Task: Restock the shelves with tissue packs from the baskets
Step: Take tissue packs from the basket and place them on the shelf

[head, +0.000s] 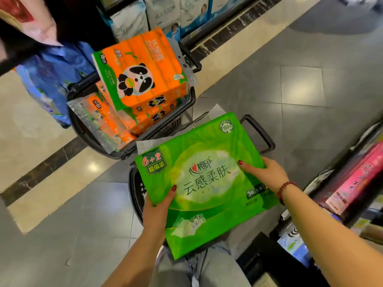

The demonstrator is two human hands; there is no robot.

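In the head view, both hands held the green pack [207, 179] nearly flat, just above the near basket [134, 189]. The left hand [157, 212] pinched its near-left edge with the thumb on top. The right hand [267, 175] gripped the right edge, thumb laid across the print. The fingers beneath were hidden.

The film looked slick, so a thumb could slide and let one side drop. The pack was soft and might sag or buckle between the two grips. Its loose seal flap, beyond the hands, could catch on the basket's handle. A swing toward the shelf [352, 183], right of the right hand, might knock the boxes there. Farther ahead of the hands, the orange packs [141, 75] sat tilted and piled above the far basket [83, 129]; a bump could tip them out.

The green pack was a glossy, wrinkled, pillow-like rectangle. The orange packs were blockier, with sharper edges and silvery end flaps. Both baskets were dark plastic with slotted walls. The floor [310, 90] was polished tile that caught the light.
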